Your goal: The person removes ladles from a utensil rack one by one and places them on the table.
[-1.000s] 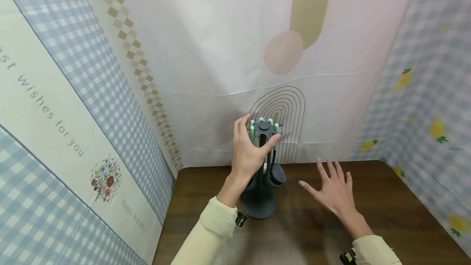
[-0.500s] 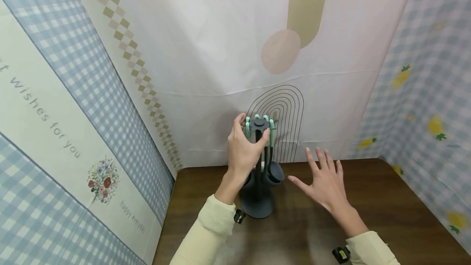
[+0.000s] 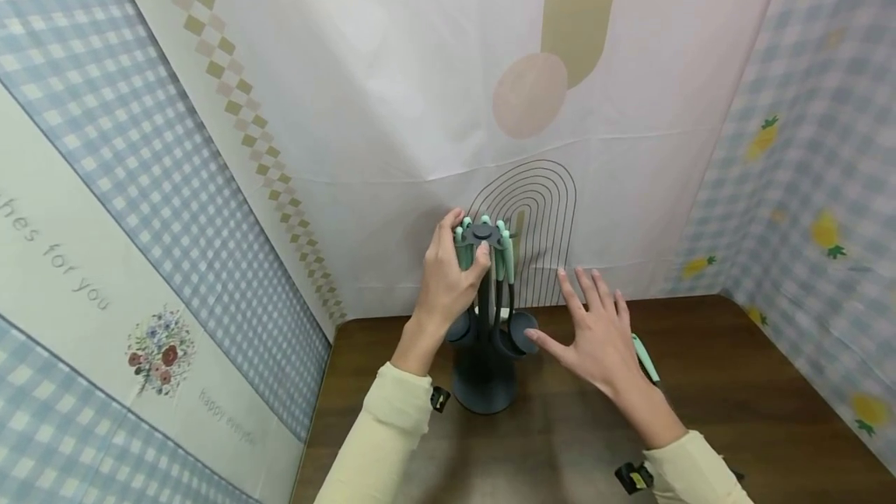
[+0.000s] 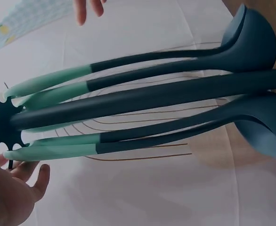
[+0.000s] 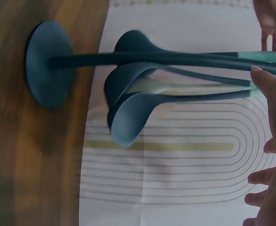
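Note:
A dark utensil stand (image 3: pixel 484 387) with a round base stands upright on the table. Mint-handled utensils hang from the notched hub (image 3: pixel 483 232) at its top, among them a dark ladle (image 4: pixel 255 40) and a pale-headed utensil (image 5: pixel 147 86). My left hand (image 3: pixel 448 274) grips the hub, thumb in front and fingers round the far left side. To the right of the stand, my right hand (image 3: pixel 598 341) is spread with nothing in it; its thumb tip appears near a hanging ladle (image 3: pixel 522 330) in the head view, though I cannot tell whether they touch.
Behind my right hand, a mint-handled utensil (image 3: pixel 645 358) lies on the brown wooden table (image 3: pixel 721 379), mostly hidden by the forearm. A white printed cloth (image 3: pixel 392 239) hangs close behind the stand. Checked cloths cover both sides.
My right hand has moved left and closer to the stand, uncovering the mint handle on the table. The stand's top has shifted slightly left with my left hand, and the hanging utensils have turned.

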Tool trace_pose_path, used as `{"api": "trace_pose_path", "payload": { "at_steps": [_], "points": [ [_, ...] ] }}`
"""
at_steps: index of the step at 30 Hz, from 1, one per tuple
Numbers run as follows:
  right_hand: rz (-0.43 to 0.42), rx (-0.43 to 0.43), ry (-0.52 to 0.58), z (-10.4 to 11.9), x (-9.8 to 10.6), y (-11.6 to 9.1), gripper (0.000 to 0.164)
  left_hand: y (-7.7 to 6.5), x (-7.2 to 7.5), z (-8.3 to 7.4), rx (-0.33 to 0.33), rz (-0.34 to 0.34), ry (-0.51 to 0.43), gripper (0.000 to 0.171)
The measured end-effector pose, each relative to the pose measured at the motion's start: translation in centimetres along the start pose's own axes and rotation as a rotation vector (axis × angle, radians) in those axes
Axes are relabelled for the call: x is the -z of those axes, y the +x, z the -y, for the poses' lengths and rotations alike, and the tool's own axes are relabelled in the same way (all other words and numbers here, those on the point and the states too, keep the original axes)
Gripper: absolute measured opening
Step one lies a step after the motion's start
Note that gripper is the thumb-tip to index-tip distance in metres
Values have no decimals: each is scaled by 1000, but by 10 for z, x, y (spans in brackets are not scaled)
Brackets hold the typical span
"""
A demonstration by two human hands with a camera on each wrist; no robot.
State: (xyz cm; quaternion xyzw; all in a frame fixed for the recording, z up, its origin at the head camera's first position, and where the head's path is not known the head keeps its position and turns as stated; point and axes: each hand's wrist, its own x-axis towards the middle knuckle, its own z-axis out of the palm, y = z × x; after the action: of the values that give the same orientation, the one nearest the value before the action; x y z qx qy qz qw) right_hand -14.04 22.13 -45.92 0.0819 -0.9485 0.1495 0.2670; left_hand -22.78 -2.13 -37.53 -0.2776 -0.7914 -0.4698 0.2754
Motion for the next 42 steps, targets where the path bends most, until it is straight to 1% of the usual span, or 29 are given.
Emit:
{"api": "trace_pose_path", "payload": {
  "at_steps": [4,6,9,13,16,19,22,26,28,33,35,39,42],
  "points": [
    [15,-11,69,9,1,3,110,0,2,4,-4,41,36,73],
    [17,-15,116,13,1,4,109,0,3,6,-9,54,24,72],
    [8,-1,194,19,0,6,104,1,6,11,-28,68,-34,73],
    [-22,53,271,29,-2,10,100,3,12,17,-46,92,-127,77],
    [-60,99,296,37,-3,15,100,4,15,18,-34,116,-159,79],
    [-90,128,324,45,-5,19,98,3,17,18,-21,128,-167,77],
    [-61,95,379,57,-5,21,93,0,17,16,7,123,-171,73],
    [-1,39,457,71,-4,25,86,-4,16,9,76,93,-187,74],
    [3,42,486,76,-4,28,85,-5,15,5,103,73,-218,75],
    [-23,47,522,84,-9,31,83,-5,10,2,145,20,-291,77],
    [-39,34,530,85,-12,31,81,-6,8,1,162,7,-299,76],
    [-70,-3,545,85,-17,30,74,-8,5,0,182,0,-320,75],
    [-91,-29,554,84,-21,33,65,-7,5,1,178,1,-354,75]
  ]
}}
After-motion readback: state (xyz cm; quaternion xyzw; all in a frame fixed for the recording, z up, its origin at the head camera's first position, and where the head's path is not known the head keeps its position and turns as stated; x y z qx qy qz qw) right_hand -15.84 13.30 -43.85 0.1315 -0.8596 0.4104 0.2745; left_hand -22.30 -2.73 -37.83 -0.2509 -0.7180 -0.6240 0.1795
